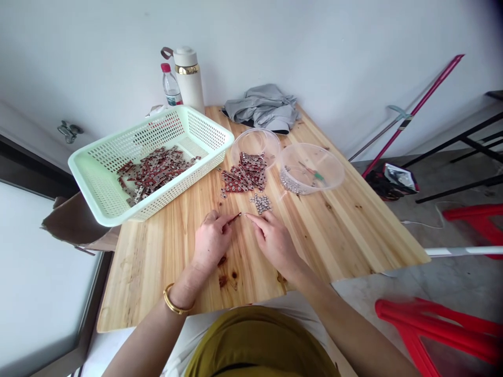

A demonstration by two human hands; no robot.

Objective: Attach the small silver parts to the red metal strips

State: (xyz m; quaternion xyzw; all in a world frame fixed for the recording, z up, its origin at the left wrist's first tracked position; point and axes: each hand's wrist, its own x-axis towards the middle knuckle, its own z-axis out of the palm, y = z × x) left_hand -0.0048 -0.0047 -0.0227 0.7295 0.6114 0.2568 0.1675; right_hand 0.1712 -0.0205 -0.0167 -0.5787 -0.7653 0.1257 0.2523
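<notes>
Near the middle of the wooden table (168, 251), I watch two bare hands facing each other, just short of a loose cluster of small metal pieces (261, 203). The left hand (212, 240), a gold bracelet (176, 311) on its wrist, pinches a dark narrow strip (234, 218) between thumb and forefinger, the free end pointing toward the right hand (273, 241). On that side the thumb and forefinger are pressed together at the tips, apparently on a tiny bright piece (245, 214), too small on my feed to be sure. Beyond the hands I see a heap of reddish-brown strips (245, 175) with metal studs, beside the left clear tub (236, 148); the right clear tub (338, 170) holds more bits and a green-handled tool (318, 177). Over to the left, a pale green basket (188, 181) carries a larger pile of strips (161, 170). Behind it stand a white flask (190, 86) with a gold band and a red-capped bottle (168, 84), whose blue-and-red label (173, 98) I cannot read. Print on the dark package (396, 178) down on the floor is equally illegible to me.
</notes>
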